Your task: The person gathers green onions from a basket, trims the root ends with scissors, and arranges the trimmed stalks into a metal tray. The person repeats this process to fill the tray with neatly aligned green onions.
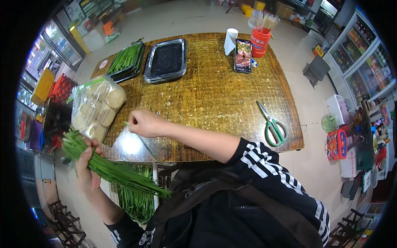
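Observation:
My left hand (88, 166) is wrapped around a thick bundle of green garlic chives (119, 174). The cut ends point up to the left, and the leafy tips hang toward my lap. Over the near left part of the table, my right hand (145, 123) is closed on what looks like a single chive stalk (148, 148). One end pokes out past the fingers and the rest trails down to the table edge. Beside both hands stands a clear plastic bag of pale round discs (98, 107). More chives (136, 198) lie in a white crate (155, 186) below the table edge.
On the wooden table (204, 93) are a black tray of chives (125, 59), stacked empty trays (166, 60) and green-handled scissors (273, 128). A lit phone (243, 55) leans near a paper roll (231, 42) and a red container of skewers (260, 43). Glass-door fridges (356, 49) stand right.

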A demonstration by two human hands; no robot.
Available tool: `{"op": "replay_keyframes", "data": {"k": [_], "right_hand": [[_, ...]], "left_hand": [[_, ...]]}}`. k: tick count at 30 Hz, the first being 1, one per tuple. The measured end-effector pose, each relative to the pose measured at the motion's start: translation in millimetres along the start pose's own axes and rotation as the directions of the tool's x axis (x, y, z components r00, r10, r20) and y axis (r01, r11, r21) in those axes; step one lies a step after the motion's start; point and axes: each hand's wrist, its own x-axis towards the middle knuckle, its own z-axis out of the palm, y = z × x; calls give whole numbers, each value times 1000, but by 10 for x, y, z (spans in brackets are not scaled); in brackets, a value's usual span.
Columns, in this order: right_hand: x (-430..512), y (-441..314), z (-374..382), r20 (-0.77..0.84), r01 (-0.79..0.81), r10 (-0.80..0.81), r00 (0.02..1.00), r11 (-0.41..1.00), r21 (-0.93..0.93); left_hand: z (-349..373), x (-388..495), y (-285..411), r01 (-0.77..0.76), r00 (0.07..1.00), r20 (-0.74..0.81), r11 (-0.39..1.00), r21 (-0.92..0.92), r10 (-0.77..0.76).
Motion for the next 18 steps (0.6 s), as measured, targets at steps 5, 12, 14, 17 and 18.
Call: {"op": "replay_keyframes", "data": {"k": [5, 12, 14, 17, 18], "right_hand": [[-220, -549, 157, -368, 448, -379, 849, 886, 120], [-284, -749, 72, -272, 333, -237, 933, 857, 394], [-289, -638, -94, -215, 455, -402, 890, 801, 389], [-183, -381, -466, -201, 307, -249, 948, 881, 360], [-114, -282, -591, -231, 168, -126, 965, 970, 175]], "left_hand": [[212, 90, -190, -16, 1000, 2, 1000, 17, 16], [443, 98, -172, 23, 999, 49, 999, 24, -24], [404, 88, -113, 120, 993, -24, 991, 51, -119], [256, 55, 16, -33, 995, 97, 999, 17, 31], [183, 20, 97, -60, 995, 75, 998, 7, 59]]}}
